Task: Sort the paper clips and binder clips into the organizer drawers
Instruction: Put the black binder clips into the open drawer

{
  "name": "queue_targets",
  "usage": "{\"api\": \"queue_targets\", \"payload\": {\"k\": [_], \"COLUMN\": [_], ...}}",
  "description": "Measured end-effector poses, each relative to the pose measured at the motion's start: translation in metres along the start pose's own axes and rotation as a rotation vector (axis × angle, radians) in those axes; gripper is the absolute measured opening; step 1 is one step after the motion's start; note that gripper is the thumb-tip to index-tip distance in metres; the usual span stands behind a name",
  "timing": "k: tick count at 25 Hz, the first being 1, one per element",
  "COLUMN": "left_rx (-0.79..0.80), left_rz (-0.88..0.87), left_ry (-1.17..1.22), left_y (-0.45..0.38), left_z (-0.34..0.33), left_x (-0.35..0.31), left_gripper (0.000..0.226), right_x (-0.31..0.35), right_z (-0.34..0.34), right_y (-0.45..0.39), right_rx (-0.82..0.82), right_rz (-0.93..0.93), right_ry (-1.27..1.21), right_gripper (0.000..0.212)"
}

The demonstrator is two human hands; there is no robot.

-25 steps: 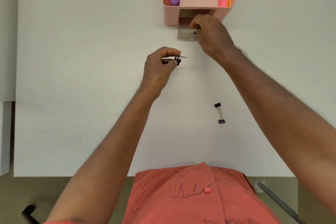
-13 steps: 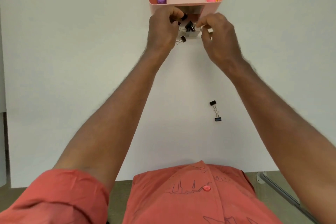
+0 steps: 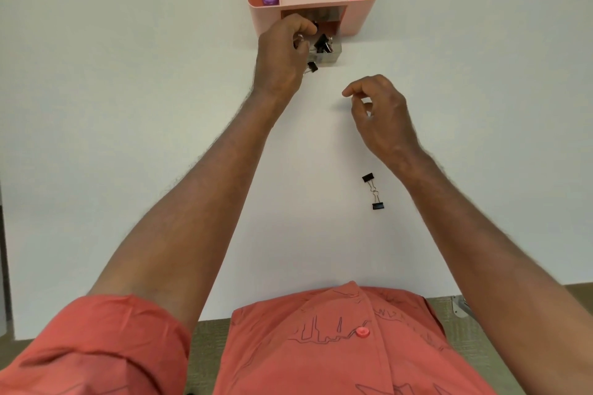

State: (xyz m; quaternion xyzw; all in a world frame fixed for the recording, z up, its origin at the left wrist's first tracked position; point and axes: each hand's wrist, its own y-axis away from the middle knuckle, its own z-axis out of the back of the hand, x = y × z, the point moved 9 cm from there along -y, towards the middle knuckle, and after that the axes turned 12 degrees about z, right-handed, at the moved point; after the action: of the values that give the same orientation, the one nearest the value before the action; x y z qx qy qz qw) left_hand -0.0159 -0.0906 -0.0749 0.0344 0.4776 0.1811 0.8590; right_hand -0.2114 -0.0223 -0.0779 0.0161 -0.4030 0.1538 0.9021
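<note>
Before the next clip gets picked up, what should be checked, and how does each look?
1. Drawer pulled open: ok.
2. Right hand free to grab: ok, nothing seen in it.
3. Pair of binder clips on the table unobstructed: ok.
4. Left hand clear of the drawer: not ok, it is at the drawer's edge.
5. Clip beside the drawer made it inside: not ok.
6. Left hand emptied: cannot tell.

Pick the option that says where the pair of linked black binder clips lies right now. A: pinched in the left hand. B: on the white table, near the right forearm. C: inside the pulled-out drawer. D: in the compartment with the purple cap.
B: the linked binder clips lie on the bare white table, just inside the right forearm, with the right hand beyond them, holding nothing.
</note>
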Motion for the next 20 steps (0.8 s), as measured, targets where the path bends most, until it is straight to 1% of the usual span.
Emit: {"api": "queue_targets", "payload": {"k": [3,7,12,15,17,18,20], "left_rx": [-0.018,-0.088,-0.024,-0.010,-0.042,-0.073,-0.123], "left_rz": [0.009,0.053,0.099,0.096,0.035,-0.024,-0.127], "left_ry": [0.025,0.110,0.180,0.172,0.167,0.160,0.136], "left_y": [0.001,0.000,-0.005,-0.004,0.002,0.009,0.028], "left_z": [0.001,0.007,0.003,0.005,0.012,0.016,0.019], "left_x": [0.004,0.005,0.004,0.004,-0.002,-0.007,-0.010], "left_gripper": [0.030,0.032,0.045,0.045,0.038,0.033,0.024], "right_x": [-0.005,-0.012,-0.015,-0.015,-0.017,-0.018,-0.018], "right_z": [0.003,0.003,0.002,0.000,-0.001,-0.002,-0.002], "right_y": [0.012,0.030,0.041,0.044,0.047,0.051,0.062], "right_rx": [-0.001,0.015,0.014,0.030,0.078,0.132,0.305], "right_rz": [-0.040,-0.082,-0.101,-0.114,-0.146,-0.155,-0.139], "right_ry": [-0.012,-0.016,-0.027,-0.044,-0.060,-0.053,0.036], "right_gripper": [0.022,0.021,0.021,0.021,0.022,0.023,0.028]}}
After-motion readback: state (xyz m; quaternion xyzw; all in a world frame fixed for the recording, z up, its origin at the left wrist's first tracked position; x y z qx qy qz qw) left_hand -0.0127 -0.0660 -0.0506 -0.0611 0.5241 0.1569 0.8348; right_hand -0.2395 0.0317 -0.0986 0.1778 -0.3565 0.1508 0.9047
